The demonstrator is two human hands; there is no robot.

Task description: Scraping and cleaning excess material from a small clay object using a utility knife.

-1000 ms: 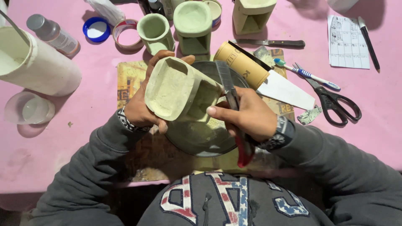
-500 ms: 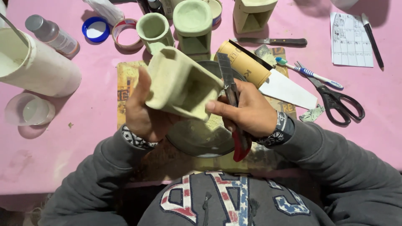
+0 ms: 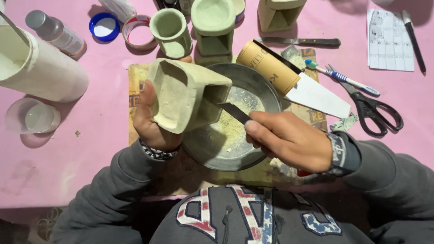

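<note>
My left hand [image 3: 151, 124] has its grip closed around a pale green clay vessel [image 3: 185, 95], a squarish, hollow piece tipped on its side so its open mouth faces right. The thumb lies along the near wall, and one fingertip shows above its far edge. My right hand [image 3: 289, 140] is closed on a knife [image 3: 235, 112], the dark narrow blade pointing left with its tip at the vessel's opening; I cannot tell whether the tip touches the clay. The handle is hidden inside my fist.

Directly beneath both sits a round metal pan [image 3: 262, 90], with a scatter of pale clay dust [image 3: 235, 131] on its floor. The vessel hangs over the pan's left rim. The pan rests on a worn printed board [image 3: 135, 86], which lies on the pink table [image 3: 90, 162].

Just beyond the pan's far right rim lie a cardboard tube [image 3: 266, 65] and a white wedge-shaped sheet [image 3: 316, 97]. Further right are a toothbrush [image 3: 343, 79], black scissors [image 3: 373, 110] and a printed paper [image 3: 389, 40] with a pen [image 3: 413, 38] beside it. At the far edge stand three more green clay pieces: a small cup [image 3: 169, 31], a bowl-topped stand [image 3: 213, 25] and a block [image 3: 280, 13], with a second knife [image 3: 303, 42] lying near the block. On the left are a large white tube [image 3: 45, 74], a clear plastic cup [image 3: 29, 119], a small bottle [image 3: 56, 31], a blue lid [image 3: 104, 26] and a tape roll [image 3: 140, 32].
</note>
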